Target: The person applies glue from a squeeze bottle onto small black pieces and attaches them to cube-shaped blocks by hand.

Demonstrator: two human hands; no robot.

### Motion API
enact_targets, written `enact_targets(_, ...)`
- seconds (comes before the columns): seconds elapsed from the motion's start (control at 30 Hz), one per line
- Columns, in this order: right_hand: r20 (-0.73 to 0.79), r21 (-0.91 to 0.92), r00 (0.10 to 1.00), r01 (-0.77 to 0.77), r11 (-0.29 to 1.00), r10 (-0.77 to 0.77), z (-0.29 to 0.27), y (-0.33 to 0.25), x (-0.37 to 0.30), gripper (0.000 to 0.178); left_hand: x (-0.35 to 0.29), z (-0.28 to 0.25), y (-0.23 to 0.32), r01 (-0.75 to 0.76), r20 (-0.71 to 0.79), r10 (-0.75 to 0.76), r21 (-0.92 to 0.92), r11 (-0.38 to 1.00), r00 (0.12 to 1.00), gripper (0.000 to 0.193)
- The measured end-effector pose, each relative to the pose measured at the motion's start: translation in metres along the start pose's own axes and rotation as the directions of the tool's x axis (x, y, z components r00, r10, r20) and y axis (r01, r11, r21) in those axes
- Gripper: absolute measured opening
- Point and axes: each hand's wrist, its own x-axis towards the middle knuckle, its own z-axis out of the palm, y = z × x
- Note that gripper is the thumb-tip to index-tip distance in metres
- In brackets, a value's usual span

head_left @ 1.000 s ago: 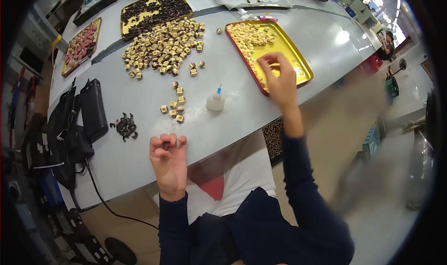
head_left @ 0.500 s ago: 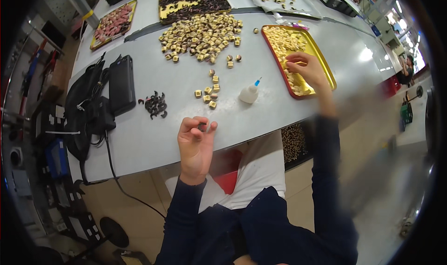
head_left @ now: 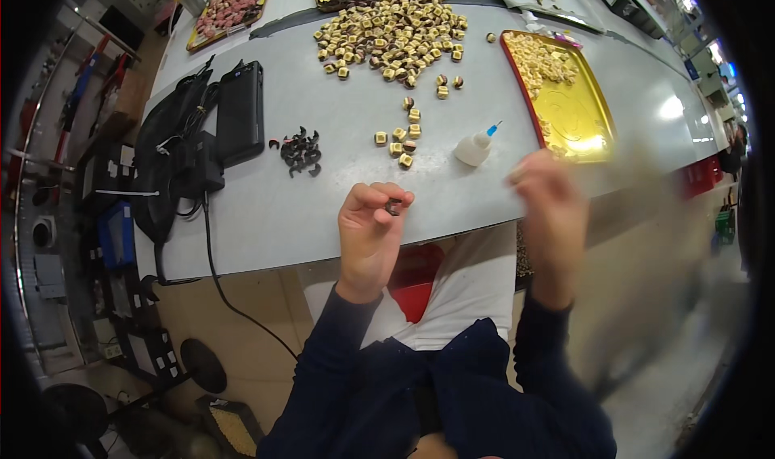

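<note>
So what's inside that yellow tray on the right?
The yellow tray holds a heap of small cream-coloured pieces at its far end; the near part is mostly bare, shiny metal. The blurred right hand covers nothing of it, though blur hides the tray's nearest corner.

On the table [head_left: 266,217], a heap of small clips [head_left: 300,150] lies left of a cluster of cubes [head_left: 397,144]; a glue bottle [head_left: 473,147] sits right of them, a tray [head_left: 575,112] beyond it, and a big pile of cubes [head_left: 391,39] behind.
</note>
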Motion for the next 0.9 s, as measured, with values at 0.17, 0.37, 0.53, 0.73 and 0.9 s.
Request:
enact_targets(0.17,0.133,0.337,0.952,-0.306,0.891,0.277,0.068,0.015,-0.025,0.024,-0.001,-0.004,-0.006,-0.052,0.015,0.054,-0.101,0.994,0.998,0.022)
enact_targets(0.37,0.152,0.416,0.936,-0.352,0.838,0.318,0.078,0.020,-0.029,0.019,-0.004,-0.004,-0.008,-0.069,-0.022,0.066,-0.166,0.984,0.998,0.018)
enact_targets(0.53,0.179,0.438,0.906,-0.423,0.793,0.384,0.074,0.018,-0.027,0.018,-0.004,0.001,-0.004,-0.098,-0.034,0.095,-0.099,0.990,0.995,0.017)
enact_targets(0.73,0.259,0.480,0.885,-0.466,0.743,0.387,0.068,0.019,-0.023,0.020,-0.002,0.001,-0.009,-0.218,0.035,0.218,0.001,0.976,0.975,0.017)
enact_targets(0.9,0.360,0.396,0.850,-0.512,0.762,0.384,0.052,0.024,-0.019,0.022,-0.004,0.004,-0.011,-0.317,0.072,0.309,0.194,0.928,0.948,0.015)
